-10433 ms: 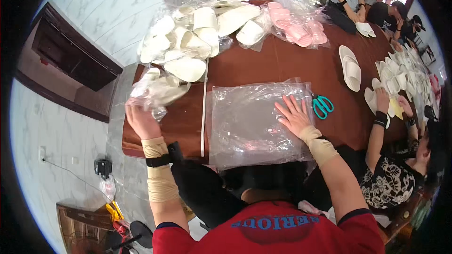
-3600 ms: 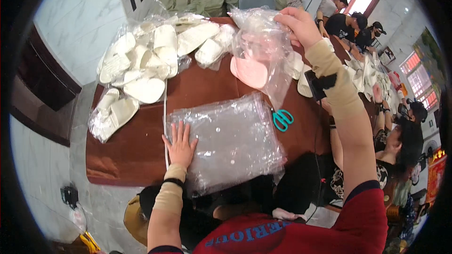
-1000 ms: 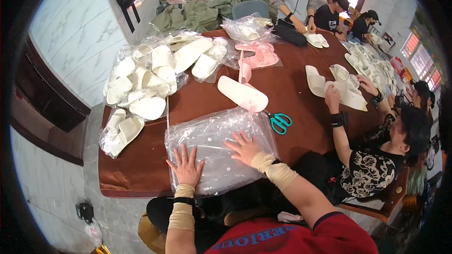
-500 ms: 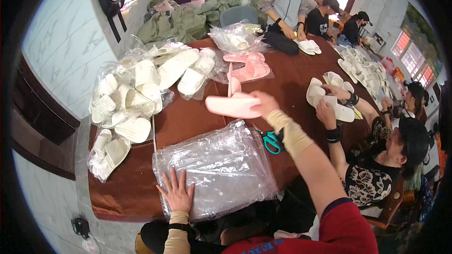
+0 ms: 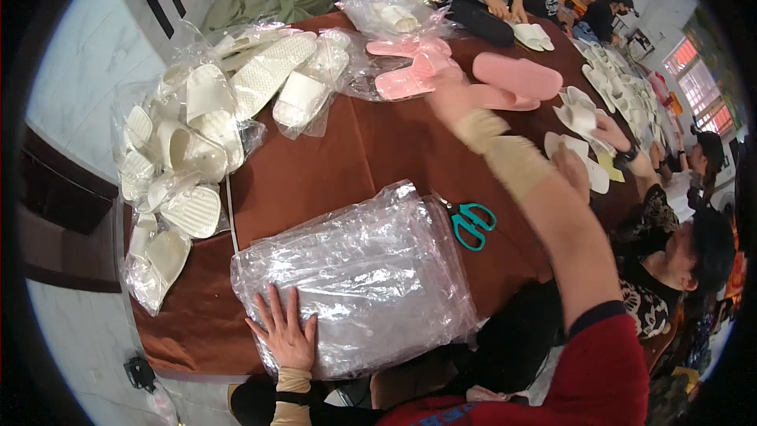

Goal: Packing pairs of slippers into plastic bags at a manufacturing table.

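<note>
My left hand lies flat with fingers spread on a stack of clear plastic bags. My right hand is stretched out across the table, blurred by motion. It is between a pair of pink slippers on its right and a bagged pair of pink slippers on its left. Whether its fingers grip any slipper cannot be made out. Teal-handled scissors rest just right of the bag stack.
Bagged white slippers are heaped along the table's left side. A dark pouch lies at the far side. To the right, a co-worker's hands handle white slippers. Many loose white slippers cover the far right.
My right hand has moved farther away, and the pink slipper it was holding is no longer to its left. Pink slippers now appear right of that hand. My left hand stays on the bags.
</note>
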Demonstrator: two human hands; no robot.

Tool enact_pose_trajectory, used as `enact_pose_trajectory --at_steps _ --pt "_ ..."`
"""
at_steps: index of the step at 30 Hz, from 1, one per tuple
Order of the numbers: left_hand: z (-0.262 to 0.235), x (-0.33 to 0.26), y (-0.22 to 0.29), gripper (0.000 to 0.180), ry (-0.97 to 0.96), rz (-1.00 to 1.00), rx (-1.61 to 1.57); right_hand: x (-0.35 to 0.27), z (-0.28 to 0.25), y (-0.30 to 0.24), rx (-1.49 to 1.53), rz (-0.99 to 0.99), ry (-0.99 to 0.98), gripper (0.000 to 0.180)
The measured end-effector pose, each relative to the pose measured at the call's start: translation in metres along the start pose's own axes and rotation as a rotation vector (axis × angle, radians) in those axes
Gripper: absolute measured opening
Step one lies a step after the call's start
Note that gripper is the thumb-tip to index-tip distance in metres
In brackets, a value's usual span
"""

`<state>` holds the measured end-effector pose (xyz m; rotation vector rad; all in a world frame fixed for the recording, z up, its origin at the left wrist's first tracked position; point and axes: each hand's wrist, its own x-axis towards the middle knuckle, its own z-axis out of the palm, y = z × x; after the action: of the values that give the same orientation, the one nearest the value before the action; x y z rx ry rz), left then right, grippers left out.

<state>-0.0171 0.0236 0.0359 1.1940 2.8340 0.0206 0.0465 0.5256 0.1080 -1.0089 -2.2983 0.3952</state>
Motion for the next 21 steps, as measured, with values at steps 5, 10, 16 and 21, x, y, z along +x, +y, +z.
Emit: enact_pose_trajectory --at_steps 5,10,16,21 --pt "0.001 0.004 0.002 0.062 -0.038 0.006 0.002 -0.019 0.129 -0.065 0.057 -0.231 -0.286 0.061" --pt "0.000 0.003 0.005 0.061 0.016 0.013 -0.011 0.006 0.125 -0.020 0.118 -0.164 -0.244 0.072" --pt "0.000 -0.002 0.001 0.062 0.057 0.023 -0.074 0.010 -0.014 0.021 -0.340 -0.263 -0.144 0.040" --pt "0.006 -0.007 -0.002 0.061 0.117 0.047 -0.092 0.024 -0.150 0.017 -0.403 -0.233 0.225 0.033"
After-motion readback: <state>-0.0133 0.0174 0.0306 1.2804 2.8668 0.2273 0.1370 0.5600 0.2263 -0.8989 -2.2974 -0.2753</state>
